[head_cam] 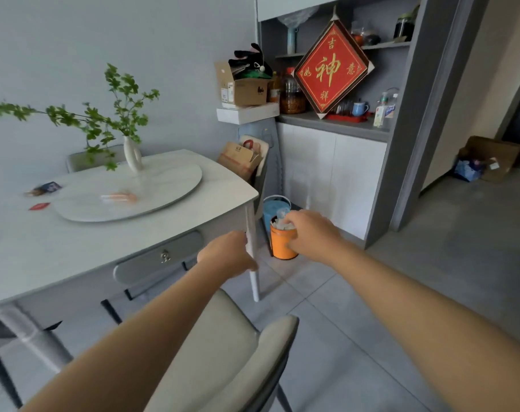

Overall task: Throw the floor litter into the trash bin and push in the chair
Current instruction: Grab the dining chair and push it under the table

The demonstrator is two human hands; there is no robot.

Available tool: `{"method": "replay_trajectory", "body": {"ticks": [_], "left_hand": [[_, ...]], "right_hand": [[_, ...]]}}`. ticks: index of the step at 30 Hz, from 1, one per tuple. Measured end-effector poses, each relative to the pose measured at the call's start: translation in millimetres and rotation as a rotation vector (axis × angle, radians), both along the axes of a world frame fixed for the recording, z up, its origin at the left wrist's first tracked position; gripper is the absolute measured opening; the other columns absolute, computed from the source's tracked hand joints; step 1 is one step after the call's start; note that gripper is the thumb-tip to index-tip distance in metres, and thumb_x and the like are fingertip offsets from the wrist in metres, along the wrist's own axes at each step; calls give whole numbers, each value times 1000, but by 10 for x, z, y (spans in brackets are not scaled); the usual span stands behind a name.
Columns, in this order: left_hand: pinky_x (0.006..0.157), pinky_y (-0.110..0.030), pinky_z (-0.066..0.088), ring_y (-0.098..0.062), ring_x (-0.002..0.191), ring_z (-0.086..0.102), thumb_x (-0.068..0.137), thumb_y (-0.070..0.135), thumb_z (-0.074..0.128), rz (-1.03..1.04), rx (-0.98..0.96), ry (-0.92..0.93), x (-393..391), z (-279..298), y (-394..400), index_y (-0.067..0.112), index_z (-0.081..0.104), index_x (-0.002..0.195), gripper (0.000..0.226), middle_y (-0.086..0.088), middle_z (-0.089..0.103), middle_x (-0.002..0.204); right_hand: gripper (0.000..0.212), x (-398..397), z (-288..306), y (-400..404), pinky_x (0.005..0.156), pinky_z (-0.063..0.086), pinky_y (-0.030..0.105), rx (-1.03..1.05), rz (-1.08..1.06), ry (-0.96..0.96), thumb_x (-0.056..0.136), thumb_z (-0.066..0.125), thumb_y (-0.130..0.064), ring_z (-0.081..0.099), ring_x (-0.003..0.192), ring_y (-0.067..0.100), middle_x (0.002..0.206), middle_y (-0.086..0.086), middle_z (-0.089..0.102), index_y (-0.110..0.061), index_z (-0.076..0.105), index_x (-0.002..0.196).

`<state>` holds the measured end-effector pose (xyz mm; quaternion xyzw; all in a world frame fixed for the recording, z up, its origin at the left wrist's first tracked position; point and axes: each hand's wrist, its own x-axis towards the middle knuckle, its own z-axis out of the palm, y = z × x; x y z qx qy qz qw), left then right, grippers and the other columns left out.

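An orange trash bin (282,245) stands on the floor past the table's corner leg, with whitish litter showing at its top. My right hand (309,233) reaches over the bin's rim, fingers curled around a clear, crumpled piece of litter (282,215) just above the opening. My left hand (227,257) is a loose fist in front of the white table leg (254,286); nothing shows in it. The beige padded chair (270,346) stands right below my arms, pulled out from the white table (193,221).
A blue bucket (272,208) sits behind the bin against white cabinets (336,173). A grey chair back (157,257) is tucked under the table. A vase with green branches (132,156) stands on the turntable. Cardboard boxes (491,159) lie by the right doorway. Grey tile floor spreads to the right.
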<state>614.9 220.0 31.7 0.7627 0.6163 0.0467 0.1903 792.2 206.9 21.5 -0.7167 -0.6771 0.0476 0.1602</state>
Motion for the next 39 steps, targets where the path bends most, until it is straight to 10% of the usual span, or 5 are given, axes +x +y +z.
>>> {"method": "replay_trajectory", "body": {"ticks": [15,24,39], "left_hand": [[107,-43,42,-26,125,52,80,48,71,100,-198,35,-897,-568,-1328,24,41,139,71,-2,54,139],[112,-64,20,-35,135,36,75,47,75,97,-232,330,-934,-1273,-1904,28,21,147,92,-1,44,143],[102,-63,31,-28,111,57,89,15,58,210,-101,391,-1053,-1649,-1643,27,50,118,32,0,62,113]], "right_hand": [[102,-800,-500,-963,110,41,44,-626,382,-124,72,86,-17,37,139,31,154,10,34,-21,25,153],[81,-925,-1211,-1327,115,27,45,-377,477,-504,76,80,-19,31,135,32,146,6,39,-18,34,143],[51,-1032,-1555,-984,117,23,46,-260,491,-602,79,73,-14,45,125,32,128,9,56,-15,52,126]]}}
